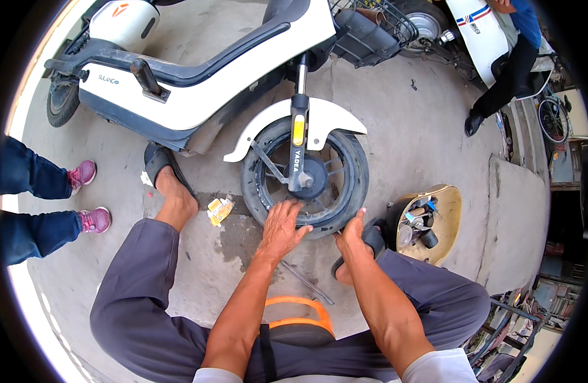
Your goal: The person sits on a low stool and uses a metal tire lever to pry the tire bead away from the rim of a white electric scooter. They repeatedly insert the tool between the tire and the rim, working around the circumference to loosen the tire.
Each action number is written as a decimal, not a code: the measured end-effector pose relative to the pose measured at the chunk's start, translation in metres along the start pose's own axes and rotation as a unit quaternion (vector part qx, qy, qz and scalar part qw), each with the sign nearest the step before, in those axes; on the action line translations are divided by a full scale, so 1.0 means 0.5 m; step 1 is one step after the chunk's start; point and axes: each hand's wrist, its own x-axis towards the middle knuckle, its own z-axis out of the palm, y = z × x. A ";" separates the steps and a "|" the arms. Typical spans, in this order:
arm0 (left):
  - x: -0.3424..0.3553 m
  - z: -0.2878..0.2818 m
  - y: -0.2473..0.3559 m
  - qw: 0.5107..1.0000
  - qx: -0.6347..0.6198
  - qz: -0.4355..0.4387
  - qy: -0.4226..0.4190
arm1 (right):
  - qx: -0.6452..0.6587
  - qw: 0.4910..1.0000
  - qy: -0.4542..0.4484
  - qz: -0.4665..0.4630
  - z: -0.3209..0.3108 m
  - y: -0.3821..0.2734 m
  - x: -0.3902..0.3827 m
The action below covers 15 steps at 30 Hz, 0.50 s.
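Note:
The front wheel of a white electric scooter stands before me, with a black tyre [360, 185] around a dark rim. My left hand [283, 225] lies over the tyre's lower left, fingers stretched toward the rim and thumb apart. At the lower right, my right hand [351, 233] cups the tyre's outer edge; some of its fingers are hidden. A white mudguard [335, 118] covers the wheel's top, and a dark fork leg [298, 143] with a yellow reflector runs down to the hub [310, 177]. Below my hands, a thin metal bar [308, 282] lies on the ground.
A cream container [448, 233] of small tubes and tools sits right of my foot. Yellow-and-white crumpled packaging [219, 210] lies left of the wheel. An orange-and-black seat [300, 329] is between my legs. Someone in pink shoes [94, 219] stands left; another person sits far right.

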 end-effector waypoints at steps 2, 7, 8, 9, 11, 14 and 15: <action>0.009 0.017 0.013 0.995 -0.001 0.004 -0.101 | 0.112 0.991 0.064 -0.028 0.018 -0.010 0.074; 0.016 0.027 0.007 0.992 0.065 0.035 -0.105 | 0.041 0.972 0.231 -0.006 0.090 -0.064 0.008; 0.019 0.031 0.012 0.991 0.062 0.041 -0.110 | 0.011 0.967 0.254 -0.014 0.092 -0.073 0.011; 0.017 0.035 0.017 0.991 0.072 0.019 -0.113 | 0.016 0.965 0.260 -0.014 0.093 -0.069 0.017; 0.030 0.030 0.029 0.988 0.091 -0.019 -0.126 | -0.067 0.956 0.285 -0.021 0.092 -0.044 0.032; 0.036 0.041 0.021 0.986 0.106 -0.017 -0.124 | -0.039 0.963 0.266 0.006 0.085 -0.020 0.074; 0.040 0.042 0.016 0.985 0.110 -0.020 -0.129 | -0.015 0.969 0.245 -0.014 0.081 -0.012 0.095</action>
